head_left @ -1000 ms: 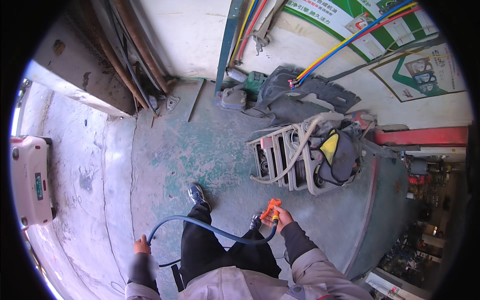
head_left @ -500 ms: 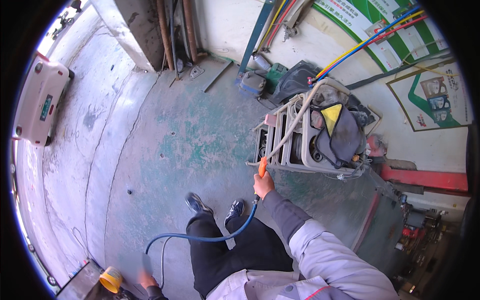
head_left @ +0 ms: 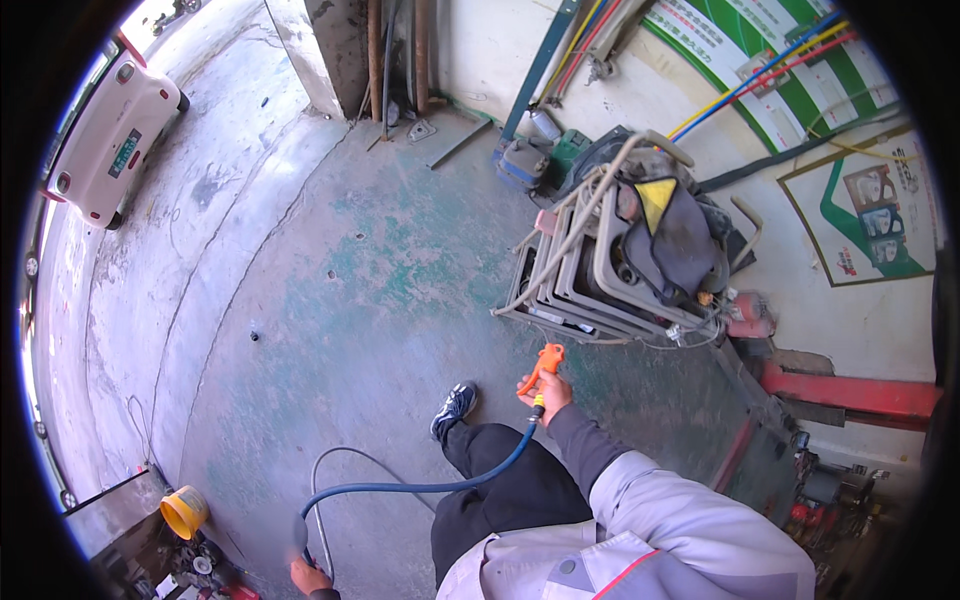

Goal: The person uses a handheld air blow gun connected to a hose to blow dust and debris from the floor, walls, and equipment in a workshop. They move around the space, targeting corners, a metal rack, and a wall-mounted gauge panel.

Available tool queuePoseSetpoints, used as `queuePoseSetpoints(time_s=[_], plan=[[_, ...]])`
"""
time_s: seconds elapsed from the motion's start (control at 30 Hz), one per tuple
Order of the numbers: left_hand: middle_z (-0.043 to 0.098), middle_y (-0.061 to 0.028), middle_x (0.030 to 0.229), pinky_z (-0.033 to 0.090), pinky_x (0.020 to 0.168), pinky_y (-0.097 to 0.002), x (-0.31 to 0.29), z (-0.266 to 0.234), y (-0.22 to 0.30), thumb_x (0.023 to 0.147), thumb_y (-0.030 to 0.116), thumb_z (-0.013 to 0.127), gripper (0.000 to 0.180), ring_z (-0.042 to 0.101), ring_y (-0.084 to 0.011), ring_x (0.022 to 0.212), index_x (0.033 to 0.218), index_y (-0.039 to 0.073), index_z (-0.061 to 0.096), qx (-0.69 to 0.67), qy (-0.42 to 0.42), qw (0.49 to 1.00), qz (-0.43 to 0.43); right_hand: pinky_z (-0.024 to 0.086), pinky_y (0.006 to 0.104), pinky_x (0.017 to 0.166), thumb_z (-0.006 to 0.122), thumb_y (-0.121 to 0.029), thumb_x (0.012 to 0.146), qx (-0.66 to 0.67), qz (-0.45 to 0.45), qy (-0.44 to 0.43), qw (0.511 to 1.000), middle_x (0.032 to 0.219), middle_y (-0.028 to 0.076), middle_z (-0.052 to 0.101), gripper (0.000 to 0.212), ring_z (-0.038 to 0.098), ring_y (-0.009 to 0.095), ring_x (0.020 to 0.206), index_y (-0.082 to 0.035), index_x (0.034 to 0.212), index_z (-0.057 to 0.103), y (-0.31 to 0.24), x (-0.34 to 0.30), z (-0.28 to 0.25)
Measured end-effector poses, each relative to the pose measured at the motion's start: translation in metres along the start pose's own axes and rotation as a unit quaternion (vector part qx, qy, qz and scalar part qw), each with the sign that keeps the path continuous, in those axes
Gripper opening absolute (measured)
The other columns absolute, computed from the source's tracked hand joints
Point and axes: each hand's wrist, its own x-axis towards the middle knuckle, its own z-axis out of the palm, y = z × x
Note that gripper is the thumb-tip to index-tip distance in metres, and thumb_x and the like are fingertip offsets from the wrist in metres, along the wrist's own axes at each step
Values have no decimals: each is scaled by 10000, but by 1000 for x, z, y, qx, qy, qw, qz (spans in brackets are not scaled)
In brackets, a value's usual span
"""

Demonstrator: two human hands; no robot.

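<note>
My right hand (head_left: 552, 390) is closed round an orange air blow gun (head_left: 547, 364), held up over the floor in front of my legs. From its yellow and dark fitting a blue air hose (head_left: 420, 487) curves down and left, across my thigh towards my left hand (head_left: 309, 577). That hand sits low at the left, fingers curled beside the hose. Just above it shows a smooth grey oval thing (head_left: 299, 534) with smeared outlines; whether the fingers grip it, the hose or both is unclear. A thin grey hose (head_left: 345, 450) loops behind.
A tool cart (head_left: 610, 270) stands ahead right, draped with a grey and yellow cloth (head_left: 680, 240). Lower left, a yellow cup (head_left: 184, 512) sits beside assorted parts. A white car (head_left: 115, 140) is far left. A red beam (head_left: 850, 390) lies along the right wall.
The blow gun has shifted slightly right and nearer me, its nozzle tilting right. My left hand has moved slightly right and down. My legs have stepped, and the view has swung left.
</note>
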Motion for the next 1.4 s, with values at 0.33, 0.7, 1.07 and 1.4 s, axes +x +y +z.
queuePoseSetpoints(time_s=[0.33, 0.7, 1.07, 1.4], plan=[[422, -17, 636, 344, 576, -340, -125, 14, -70, 1035, 389, 463, 497, 386, -132, 621, 707, 17, 469, 91, -108, 938, 317, 573, 522, 796, 493, -416, 1004, 34, 5, -37, 999, 925, 131, 647, 383, 679, 319, 830, -83, 1193, 491, -56, -19, -209], [433, 12, 587, 326, 501, -308, -290, 4, -160, 1027, 362, 491, 485, 390, -98, 546, 665, 41, 486, 80, -164, 935, 305, 564, 548, 848, 497, -349, 1003, -21, 53, -94, 994, 971, 201, 660, 348, 683, 376, 888, -49, 1179, 519, -113, -98, -372], [523, -16, 589, 361, 511, -308, -510, 209, -179, 983, 292, 577, 422, 440, -102, 549, 654, 29, 542, 172, -229, 873, 395, 581, 504, 816, 488, -362, 1008, 1, 116, -218, 969, 959, 166, 665, 402, 695, 340, 874, -23, 1221, 525, -264, -32, -547], [650, -126, 656, 470, 589, -375, -736, 384, -232, 948, 330, 596, 415, 607, -217, 599, 744, -30, 635, 337, -240, 842, 347, 575, 359, 624, 517, -300, 1012, -215, 2, -223, 951, 790, 84, 644, 275, 662, 198, 653, -38, 1086, 558, -437, 89, -628]])
